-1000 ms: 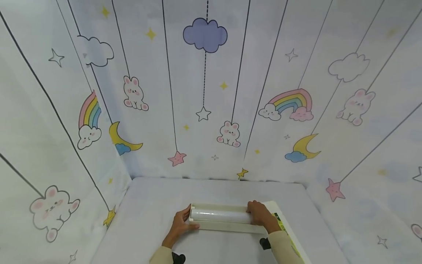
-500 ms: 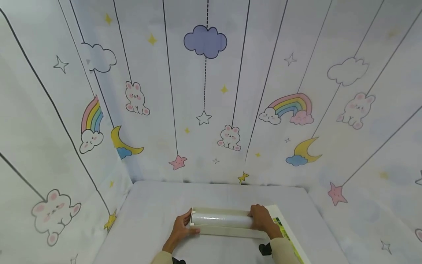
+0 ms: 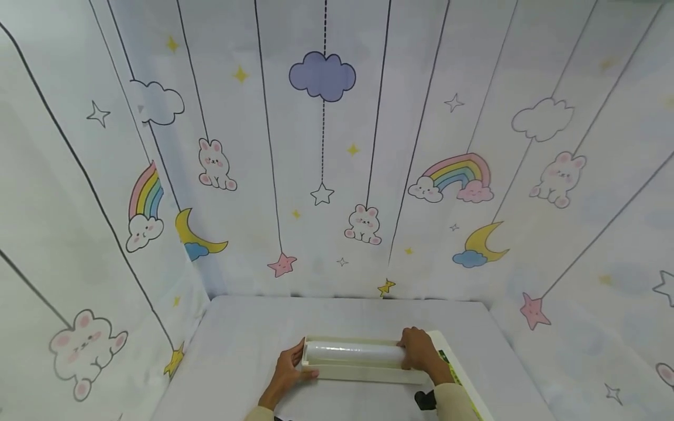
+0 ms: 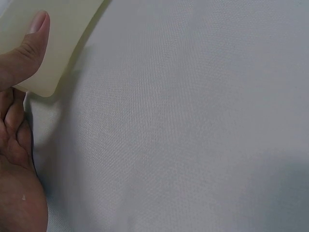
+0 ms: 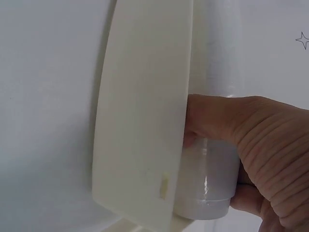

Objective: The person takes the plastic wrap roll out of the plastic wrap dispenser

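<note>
Head view: lying lengthwise across the near middle of the white table (image 3: 242,339), a cream plastic dispenser tray (image 3: 363,373) cradling a roll of clear film (image 3: 353,352).

Left hand (image 3: 288,369): gripping the left end of the dispenser tray, fingers curling round the end wall, thumb lying along the front edge. In the left wrist view, thumb (image 4: 26,46) pressing flat on the rounded cream corner of the tray (image 4: 58,34), remaining fingers tucking under beside the white cloth (image 4: 193,121).

Right hand (image 3: 419,349): wrapping over the right end of the roll, fingers curling round it. In the right wrist view, fingers (image 5: 207,118) closing over the translucent roll (image 5: 205,186), pressing it against the inner side of the cream tray wall (image 5: 145,111); roll end showing just below the hand (image 5: 256,154).

Lying at the right, touching or just beside the tray's right end and passing under the right forearm, a flat white card with green and yellow print (image 3: 453,374). Showing at both wrists, cream sleeves (image 3: 453,406). Enclosing the table on three sides, a white backdrop (image 3: 326,146) printed with clouds, rainbows, rabbits, moons and stars.
</note>
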`<control>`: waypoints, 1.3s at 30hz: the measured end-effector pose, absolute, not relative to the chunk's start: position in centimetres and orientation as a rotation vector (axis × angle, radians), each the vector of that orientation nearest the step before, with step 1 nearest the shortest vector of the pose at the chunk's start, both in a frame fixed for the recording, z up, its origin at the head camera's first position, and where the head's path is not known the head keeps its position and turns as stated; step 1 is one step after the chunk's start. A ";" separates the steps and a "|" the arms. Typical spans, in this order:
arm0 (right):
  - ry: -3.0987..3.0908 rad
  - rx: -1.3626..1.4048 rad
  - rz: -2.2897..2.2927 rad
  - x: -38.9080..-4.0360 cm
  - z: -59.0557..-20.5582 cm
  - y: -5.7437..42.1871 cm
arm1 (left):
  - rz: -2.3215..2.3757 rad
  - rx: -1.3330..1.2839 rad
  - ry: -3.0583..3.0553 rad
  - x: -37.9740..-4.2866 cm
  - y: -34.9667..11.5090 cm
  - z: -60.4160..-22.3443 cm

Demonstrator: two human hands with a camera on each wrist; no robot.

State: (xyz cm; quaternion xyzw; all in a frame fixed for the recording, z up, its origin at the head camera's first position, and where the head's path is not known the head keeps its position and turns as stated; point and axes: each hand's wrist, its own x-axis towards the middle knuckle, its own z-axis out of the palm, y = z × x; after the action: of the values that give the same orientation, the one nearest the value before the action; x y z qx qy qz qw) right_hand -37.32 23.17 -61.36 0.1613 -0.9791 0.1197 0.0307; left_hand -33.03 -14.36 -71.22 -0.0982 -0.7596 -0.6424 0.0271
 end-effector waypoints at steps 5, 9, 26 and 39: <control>-3.026 0.496 0.418 -37.4 -61.1 23.3 | -1.978 -0.297 -2.341 -32.9 -14.4 -71.6; -3.029 0.494 0.406 -37.5 -61.0 23.5 | -1.962 -0.307 -2.366 -32.8 -14.5 -71.6; -3.006 0.469 0.394 -37.4 -59.6 23.7 | -2.025 -0.307 -2.307 -32.9 -14.3 -71.5; -2.979 0.470 0.423 -37.6 -58.7 23.8 | -2.037 -0.291 -2.342 -33.0 -14.3 -71.0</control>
State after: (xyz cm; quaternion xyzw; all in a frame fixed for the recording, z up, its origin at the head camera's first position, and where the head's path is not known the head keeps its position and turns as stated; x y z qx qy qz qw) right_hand -37.60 23.80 -58.70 0.1540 -0.9771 0.1386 0.0483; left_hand -33.01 -14.26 -71.02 -0.0932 -0.7512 -0.6534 0.0120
